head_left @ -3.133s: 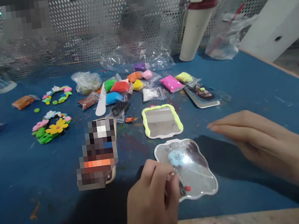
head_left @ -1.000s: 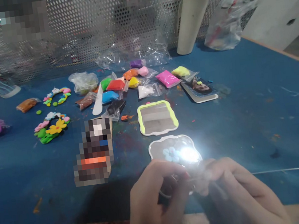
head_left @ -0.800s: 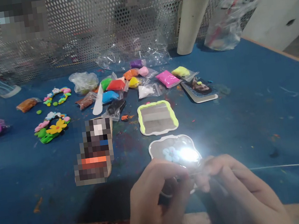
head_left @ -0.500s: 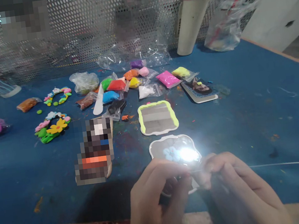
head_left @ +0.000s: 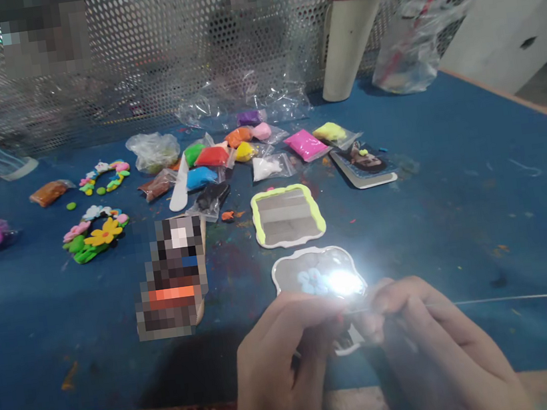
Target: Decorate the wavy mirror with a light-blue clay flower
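Note:
My left hand and my right hand meet near the table's front edge, fingertips pinched close together. Whatever is between them is too small and blurred by glare to name. Just beyond, partly hidden by my fingers, lies a white scalloped-frame mirror with a bright light reflected in it. A pale blue flower shape shows on its face. Behind it is a second mirror, its frame mostly lined with yellow-green clay. A thin pale line stretches from my right hand to the right edge; whether thread or glare, I cannot tell.
Several bags of coloured clay lie behind the mirrors, beside a white spatula. A phone and two clay-flower rings are on the left. A tumbler and a plastic drink bag stand at the back.
My hands stay almost in place, the left fingers curling slightly closer together. The view shifts very slightly; the objects on the table keep their places.

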`<state>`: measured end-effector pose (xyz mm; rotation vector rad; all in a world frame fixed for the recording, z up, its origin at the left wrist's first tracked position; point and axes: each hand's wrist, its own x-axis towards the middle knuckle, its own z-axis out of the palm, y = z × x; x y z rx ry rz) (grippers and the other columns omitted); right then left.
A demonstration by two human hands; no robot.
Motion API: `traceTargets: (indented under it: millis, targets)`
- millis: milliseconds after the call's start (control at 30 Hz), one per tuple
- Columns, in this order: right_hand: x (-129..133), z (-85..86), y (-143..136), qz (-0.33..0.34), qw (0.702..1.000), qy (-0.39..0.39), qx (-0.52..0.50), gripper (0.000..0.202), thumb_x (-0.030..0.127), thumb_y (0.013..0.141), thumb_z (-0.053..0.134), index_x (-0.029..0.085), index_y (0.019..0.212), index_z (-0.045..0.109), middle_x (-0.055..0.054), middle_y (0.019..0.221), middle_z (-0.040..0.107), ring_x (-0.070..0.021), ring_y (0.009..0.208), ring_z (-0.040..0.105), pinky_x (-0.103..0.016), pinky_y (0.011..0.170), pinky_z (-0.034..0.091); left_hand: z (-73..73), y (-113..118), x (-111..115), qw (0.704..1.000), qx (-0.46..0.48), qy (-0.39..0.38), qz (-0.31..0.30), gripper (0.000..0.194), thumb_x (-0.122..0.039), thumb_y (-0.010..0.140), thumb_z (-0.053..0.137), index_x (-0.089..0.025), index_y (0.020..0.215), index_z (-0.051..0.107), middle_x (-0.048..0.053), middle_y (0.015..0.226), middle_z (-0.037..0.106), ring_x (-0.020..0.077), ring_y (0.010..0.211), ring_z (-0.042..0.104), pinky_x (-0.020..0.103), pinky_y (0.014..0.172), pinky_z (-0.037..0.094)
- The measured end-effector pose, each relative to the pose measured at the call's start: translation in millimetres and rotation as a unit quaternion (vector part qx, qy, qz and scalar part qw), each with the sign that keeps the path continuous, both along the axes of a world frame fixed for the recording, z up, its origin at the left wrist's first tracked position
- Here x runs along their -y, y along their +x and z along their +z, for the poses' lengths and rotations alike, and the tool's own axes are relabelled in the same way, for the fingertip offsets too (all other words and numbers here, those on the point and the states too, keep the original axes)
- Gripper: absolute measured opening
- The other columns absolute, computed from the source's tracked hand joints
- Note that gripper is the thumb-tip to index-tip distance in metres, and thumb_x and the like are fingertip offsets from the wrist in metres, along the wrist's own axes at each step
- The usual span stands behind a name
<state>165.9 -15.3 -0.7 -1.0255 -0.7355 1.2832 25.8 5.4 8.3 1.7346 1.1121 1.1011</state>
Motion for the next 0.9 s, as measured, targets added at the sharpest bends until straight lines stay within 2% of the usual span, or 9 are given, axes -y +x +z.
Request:
traceTargets:
  millis: [300,500,900]
  targets:
    - [0.6,-1.3,1.9,0.015,1.000,0.007,-0.003,0.023,0.034,0.091,0.052,0.025,0.077,0.068,-0.002,0.071,0.061,-0.0144,0.067,0.060,-0.023,0.058,0.050,1.8,-0.7,0.0,1.000,0.013,0.004,0.003,0.018,-0.008,0.089,0.054,-0.023,0.094,0.064,-0.001,0.085,0.066,0.0096,0.073,0.062,0.017,0.061,0.048]
    - [1.7,-1.2,2.6,0.022,1.000,-0.001,0.002,0.024,0.034,0.091,0.050,0.025,0.078,0.067,-0.001,0.072,0.061,-0.0148,0.069,0.060,-0.026,0.064,0.051,0.1,1.0,1.4,0.999,0.029,-0.008,0.010,0.020,-0.007,0.089,0.054,-0.023,0.093,0.064,-0.002,0.084,0.065,0.0095,0.076,0.061,0.018,0.065,0.049]
    - [3.0,-0.4,3.3,0.023,1.000,-0.010,-0.001,0.024,0.031,0.092,0.049,0.025,0.077,0.067,-0.001,0.071,0.061,-0.0143,0.070,0.060,-0.026,0.066,0.051,-1.0,-1.7,0.4,1.000,0.010,-0.012,0.004,0.023,-0.005,0.089,0.052,-0.024,0.096,0.063,-0.003,0.087,0.065,0.0093,0.078,0.062,0.018,0.069,0.050]
